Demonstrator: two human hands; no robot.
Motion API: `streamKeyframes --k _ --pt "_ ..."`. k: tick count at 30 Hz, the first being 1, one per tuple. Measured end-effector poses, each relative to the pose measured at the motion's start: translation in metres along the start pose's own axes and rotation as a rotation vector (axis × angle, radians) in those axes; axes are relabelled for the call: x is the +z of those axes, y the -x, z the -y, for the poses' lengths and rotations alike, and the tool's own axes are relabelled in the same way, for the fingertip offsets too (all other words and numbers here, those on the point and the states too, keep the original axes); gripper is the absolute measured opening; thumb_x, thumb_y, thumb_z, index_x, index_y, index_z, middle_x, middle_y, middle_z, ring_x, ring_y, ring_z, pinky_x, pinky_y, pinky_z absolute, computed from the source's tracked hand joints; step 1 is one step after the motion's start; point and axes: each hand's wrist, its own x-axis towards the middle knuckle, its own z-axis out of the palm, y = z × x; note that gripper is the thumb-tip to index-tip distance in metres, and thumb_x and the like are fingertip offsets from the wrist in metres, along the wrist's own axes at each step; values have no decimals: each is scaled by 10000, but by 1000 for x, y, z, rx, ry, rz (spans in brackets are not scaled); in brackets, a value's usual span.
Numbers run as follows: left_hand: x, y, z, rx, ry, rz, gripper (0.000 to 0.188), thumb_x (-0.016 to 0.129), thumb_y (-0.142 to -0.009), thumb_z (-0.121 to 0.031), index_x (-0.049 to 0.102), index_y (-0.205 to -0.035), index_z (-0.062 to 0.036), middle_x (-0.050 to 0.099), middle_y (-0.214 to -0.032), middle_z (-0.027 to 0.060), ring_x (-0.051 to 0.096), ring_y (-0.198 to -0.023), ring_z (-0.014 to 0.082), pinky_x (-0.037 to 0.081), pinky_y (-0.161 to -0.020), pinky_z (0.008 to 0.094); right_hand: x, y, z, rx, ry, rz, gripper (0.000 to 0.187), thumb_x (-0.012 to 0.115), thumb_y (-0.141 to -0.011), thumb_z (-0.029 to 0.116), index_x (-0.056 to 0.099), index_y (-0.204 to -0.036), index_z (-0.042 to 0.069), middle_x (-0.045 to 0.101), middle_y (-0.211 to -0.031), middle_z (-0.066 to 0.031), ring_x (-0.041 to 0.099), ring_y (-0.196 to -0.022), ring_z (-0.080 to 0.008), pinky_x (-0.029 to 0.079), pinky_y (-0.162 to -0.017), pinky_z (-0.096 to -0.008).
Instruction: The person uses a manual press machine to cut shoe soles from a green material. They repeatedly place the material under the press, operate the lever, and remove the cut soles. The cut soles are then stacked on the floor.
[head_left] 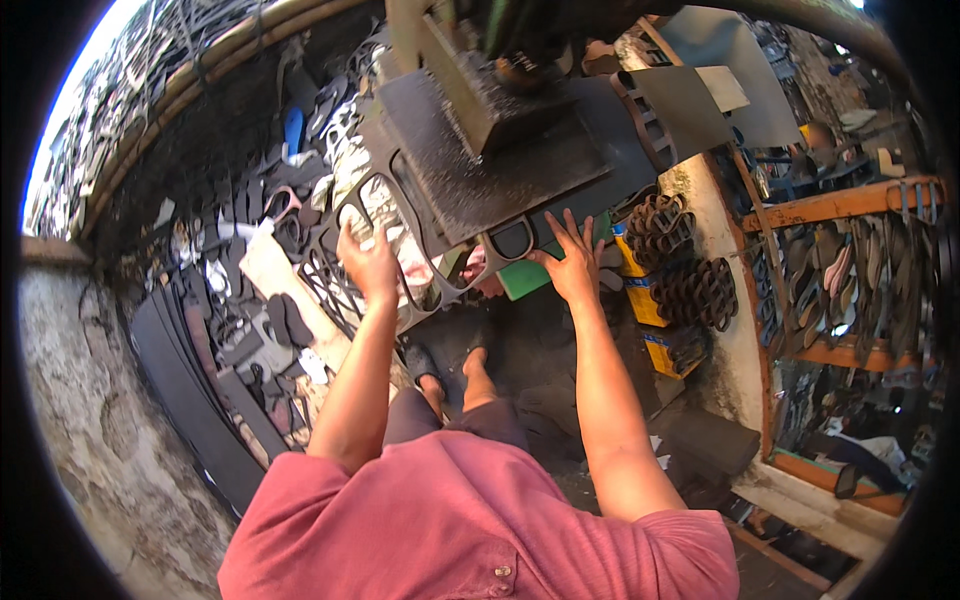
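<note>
A dark rubber sheet (pixel 592 105) lies under the black metal plate (pixel 500 160) of a press. Its near left part is a web of thin strips around large sole-shaped holes. My left hand (pixel 368 262) is at this cut-out sheet (pixel 408 215), fingers curled at a strip; part of the grip is hidden. My right hand (pixel 574 262) rests at the sheet's near edge with its fingers spread, right of a rounded loop (pixel 512 240). Below that hand a green board (pixel 530 276) shows.
Rubber offcuts (pixel 270 330) cover the left side beside long black strips (pixel 190 350). On the right, dark looped pieces (pixel 690 290) are stacked by yellow boxes (pixel 660 345). A wooden rack (pixel 850 205) hung with soles stands farther right. The press column (pixel 440 70) rises ahead.
</note>
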Motion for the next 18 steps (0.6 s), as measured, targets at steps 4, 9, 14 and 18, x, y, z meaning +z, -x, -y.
streamKeyframes --k 4,9,14,18 --pt "-24 -23 -12 -803 744 601 497 714 -1004 -303 580 -1419 -65 651 -1251 59 626 -1130 199 500 -985 368 -3 -44 -13 26 -36 -43 755 804 -825 517 581 -1498 259 400 -1674 -27 167 -1606 -380 135 -1242 -719" --pt "-25 -64 -55 -610 747 587 423 717 -1006 -202 606 -1389 -60 701 -1180 44 673 -1024 151 538 -920 299 5 -85 -12 79 -4 -50 705 791 -852 492 608 -1459 185 415 -1661 -60 123 -1614 -364 130 -1252 -700" --pt "-30 -81 -118 -78 659 321 392 717 -1012 -216 608 -1347 -45 647 -1130 3 582 -974 82 469 -873 268 -16 -73 -15 -4 -40 36 666 754 -876 535 643 -1428 179 441 -1644 -77 127 -1614 -357 122 -1205 -774" --pt "-71 -50 -377 1049 767 230 300 674 -1025 -221 689 -1292 -83 694 -1138 56 693 -884 191 569 -814 344 -224 -52 14 -183 -122 -149 497 827 -866 412 741 -1199 53 703 -1284 -161 600 -1280 -350 310 -1200 -594"
